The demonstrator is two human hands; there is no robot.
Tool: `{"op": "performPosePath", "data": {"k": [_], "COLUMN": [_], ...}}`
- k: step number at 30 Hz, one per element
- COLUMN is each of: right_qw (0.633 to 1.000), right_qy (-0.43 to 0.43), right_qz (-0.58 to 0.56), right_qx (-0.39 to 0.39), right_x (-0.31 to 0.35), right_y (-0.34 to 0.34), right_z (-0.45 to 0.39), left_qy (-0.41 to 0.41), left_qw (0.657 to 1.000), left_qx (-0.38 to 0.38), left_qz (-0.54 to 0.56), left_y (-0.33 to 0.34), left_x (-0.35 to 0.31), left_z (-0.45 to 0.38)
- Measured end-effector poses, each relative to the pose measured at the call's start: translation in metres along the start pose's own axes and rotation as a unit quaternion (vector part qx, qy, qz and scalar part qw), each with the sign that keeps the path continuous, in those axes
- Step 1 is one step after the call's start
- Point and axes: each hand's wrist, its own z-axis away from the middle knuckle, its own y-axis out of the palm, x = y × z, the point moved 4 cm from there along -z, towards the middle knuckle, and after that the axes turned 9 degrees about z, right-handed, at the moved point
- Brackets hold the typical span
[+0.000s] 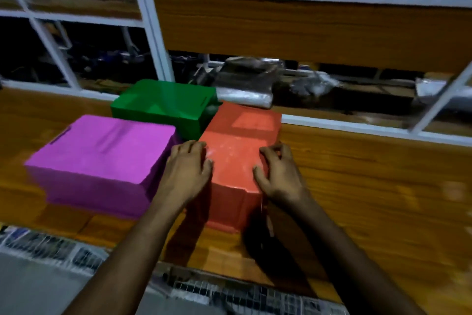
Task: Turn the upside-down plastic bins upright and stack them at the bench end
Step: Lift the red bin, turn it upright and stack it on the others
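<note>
Wooden table [357, 187] is carrying three upside-down plastic bins, one pink bin [102, 159], one green bin [163, 102] and one red bin [237, 156], while both hands, left hand [187, 169] and right hand [278, 174], are resting spread open on the red one.

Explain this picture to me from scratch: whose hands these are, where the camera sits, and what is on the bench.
There is no machine here. One camera, worn on a person's head, looks forward and down at their bare hands. On the wooden bench sit three plastic bins, all upside down: a pink bin, a green bin behind it, and a red bin. The left hand and right hand rest on the red bin's upturned base, fingers spread. Nothing is lifted yet. Behind are white-framed shelves with wrapped goods.
</note>
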Motion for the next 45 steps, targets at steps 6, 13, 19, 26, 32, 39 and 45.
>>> {"op": "performPosePath", "data": {"k": [6, 13, 19, 26, 32, 39, 45], "right_qw": [0.998, 0.993, 0.96, 0.922, 0.981, 0.983, 0.976], "right_qy": [0.056, 0.082, 0.174, 0.163, 0.054, -0.051, 0.179], "right_qz": [-0.037, -0.081, -0.216, -0.34, -0.163, -0.142, -0.077], "right_qx": [0.017, -0.01, -0.043, -0.091, -0.093, -0.107, -0.093], "right_x": [-0.014, -0.079, -0.13, -0.147, -0.11, -0.08, -0.106], "right_y": [0.004, -0.033, -0.054, -0.084, -0.12, -0.124, -0.117], "right_z": [0.007, 0.042, 0.065, 0.061, 0.046, 0.038, 0.041], "left_qy": [-0.016, 0.054, 0.072, 0.012, 0.011, 0.009, 0.005], "left_qw": [0.987, 0.979, 0.97, 0.942, 0.945, 0.902, 0.841], "left_qx": [0.037, 0.083, 0.089, 0.12, 0.177, 0.179, 0.197], "left_qz": [0.154, 0.178, 0.214, 0.314, 0.273, 0.392, 0.505], "left_y": [0.002, 0.04, 0.074, 0.081, 0.069, 0.056, 0.049], "left_x": [0.008, -0.041, -0.092, -0.104, -0.128, -0.15, -0.136], "left_z": [-0.023, -0.013, -0.009, -0.005, -0.003, -0.015, -0.017]}}
